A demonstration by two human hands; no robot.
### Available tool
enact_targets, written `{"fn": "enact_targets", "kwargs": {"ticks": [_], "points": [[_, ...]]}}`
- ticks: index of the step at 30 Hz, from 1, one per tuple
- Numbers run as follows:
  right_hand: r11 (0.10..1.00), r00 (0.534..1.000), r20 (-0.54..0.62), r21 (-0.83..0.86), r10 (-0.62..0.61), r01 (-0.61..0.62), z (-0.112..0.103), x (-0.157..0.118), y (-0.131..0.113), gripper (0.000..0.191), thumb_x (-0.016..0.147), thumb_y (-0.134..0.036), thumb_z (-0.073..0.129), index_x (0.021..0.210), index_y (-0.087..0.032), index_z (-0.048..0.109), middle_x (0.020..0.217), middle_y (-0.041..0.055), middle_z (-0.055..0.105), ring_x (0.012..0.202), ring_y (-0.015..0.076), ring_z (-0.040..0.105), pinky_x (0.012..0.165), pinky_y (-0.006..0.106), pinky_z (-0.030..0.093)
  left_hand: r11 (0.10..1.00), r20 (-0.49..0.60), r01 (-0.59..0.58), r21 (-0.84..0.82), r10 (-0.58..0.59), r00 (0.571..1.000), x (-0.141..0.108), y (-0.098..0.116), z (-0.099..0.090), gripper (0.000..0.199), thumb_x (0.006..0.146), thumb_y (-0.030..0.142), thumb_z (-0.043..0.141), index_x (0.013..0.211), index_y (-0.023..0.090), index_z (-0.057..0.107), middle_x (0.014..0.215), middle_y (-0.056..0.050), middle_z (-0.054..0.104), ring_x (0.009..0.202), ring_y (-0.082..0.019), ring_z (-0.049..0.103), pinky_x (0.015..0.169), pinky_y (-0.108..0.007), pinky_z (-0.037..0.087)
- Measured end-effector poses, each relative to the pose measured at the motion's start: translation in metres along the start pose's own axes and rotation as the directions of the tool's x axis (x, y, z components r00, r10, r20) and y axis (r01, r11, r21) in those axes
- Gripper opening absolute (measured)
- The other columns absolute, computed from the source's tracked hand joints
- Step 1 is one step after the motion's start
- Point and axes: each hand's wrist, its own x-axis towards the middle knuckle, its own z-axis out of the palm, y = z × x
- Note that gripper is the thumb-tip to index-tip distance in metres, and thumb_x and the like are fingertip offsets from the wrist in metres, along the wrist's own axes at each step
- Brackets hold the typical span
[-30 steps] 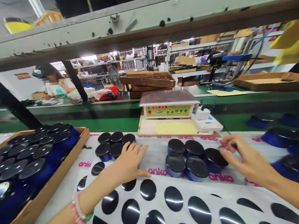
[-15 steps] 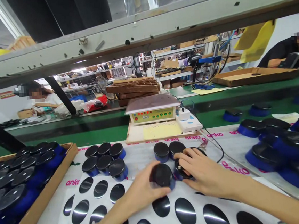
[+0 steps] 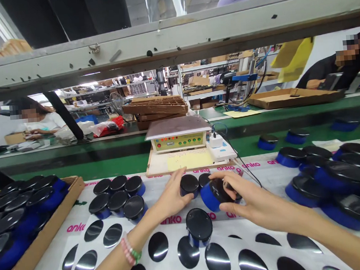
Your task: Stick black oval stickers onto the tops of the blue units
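My right hand grips a round blue piece with a glossy black top, tilted, above the white protective film. My left hand has thumb and fingers spread around the left side of another round piece; whether it touches is unclear. Just behind the held piece, one more round piece is partly hidden. A single round piece stands in front of my hands on a white sheet of black oval stickers. To the left is a group of several round pieces.
A cardboard box full of such pieces stands at left. Several more are heaped at right. A control box with lights sits behind, beside a white power adapter. A shelf beam crosses overhead. Two people sit beyond.
My left hand has let go of its round piece on the sticker sheet and moved back to another. My right hand has tilted its piece and lifted it. The view has shifted slightly.
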Motion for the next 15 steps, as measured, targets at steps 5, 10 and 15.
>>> {"fn": "enact_targets", "kwargs": {"ticks": [5,10,15], "points": [[0.996,0.976,-0.218,0.082,-0.019,0.038,-0.001,0.015,-0.015,0.018,0.083,-0.029,0.054,0.097,-0.024,0.044,0.080,-0.0019,0.045,0.069,0.0141,0.047,0.063,0.028,0.042,0.979,0.107,-0.201,0.020,0.198,0.974,-0.013,0.061,-0.014,0.087,0.073,0.031,0.068,0.143,0.022,0.017,0.150,-0.009,0.024,0.138,-0.025,0.022,0.114,-0.043,0.022],[0.968,0.962,-0.274,0.246,0.017,0.053,0.011,0.033,-0.023,0.015,0.089,-0.034,0.045,0.100,-0.024,0.046,0.071,-0.0041,0.035,0.061,0.0119,0.039,0.057,0.024,0.039,0.984,-0.016,-0.171,0.046,0.172,0.985,-0.015,0.077,-0.014,0.069,0.078,0.028,0.065,0.138,0.025,0.031,0.135,-0.004,0.049,0.122,-0.020,0.047,0.106,-0.037,0.036],[0.956,0.946,-0.323,0.263,-0.042,0.132,0.024,0.043,-0.030,0.008,0.090,-0.030,0.041,0.091,-0.023,0.044,0.076,-0.0024,0.041,0.067,0.0125,0.044,0.058,0.024,0.040,0.976,-0.072,-0.168,0.138,0.180,0.981,-0.021,0.069,-0.016,0.070,0.078,0.026,0.065,0.137,0.025,0.029,0.135,-0.005,0.049,0.121,-0.021,0.049,0.102,-0.035,0.040]]}}
